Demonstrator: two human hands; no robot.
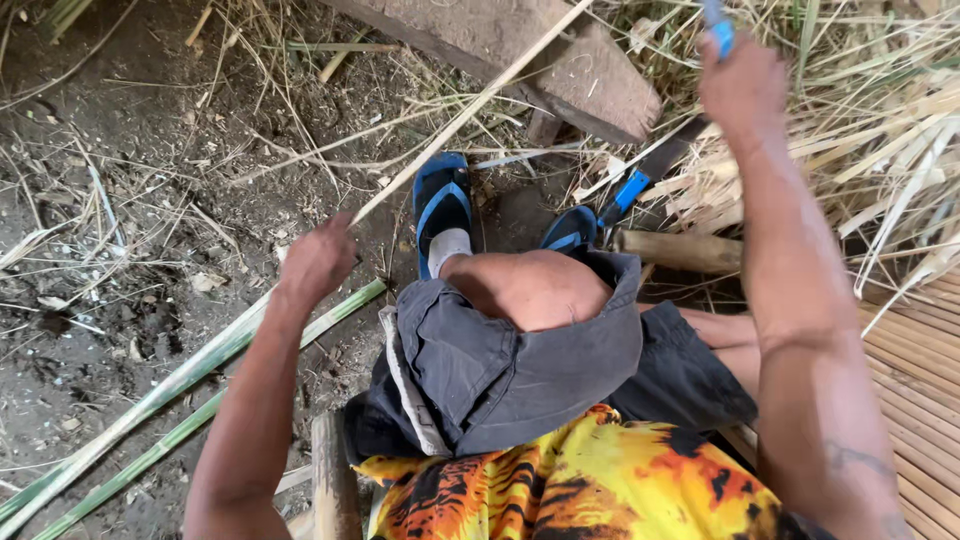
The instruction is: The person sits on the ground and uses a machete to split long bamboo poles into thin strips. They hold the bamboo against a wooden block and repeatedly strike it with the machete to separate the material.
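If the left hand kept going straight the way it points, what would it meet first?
Probably the wooden block: the left hand points up-right along the thin pale strip it grips, which runs to that block. Depth is unclear.

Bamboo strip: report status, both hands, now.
Left hand gripping the pale bamboo strip. Right hand raised, shut on a blue-handled tool. Green bamboo stalks lie on the ground beside.

We sit above the dirt ground [120,200], knees bent, sandalled feet [442,205] before us. Our left hand [316,262] closes on a thin cane strip [470,105] running up and rightward over the wooden block [560,60] beyond the feet. Split bamboo lengths [180,385] lie on the ground under the left arm. Our right hand [742,85], raised at top right, grips a knife handle [716,30]. A second knife [640,180] lies right of the feet, against the straw pile [880,130]. Slatted bamboo flooring [915,380] borders the right edge.
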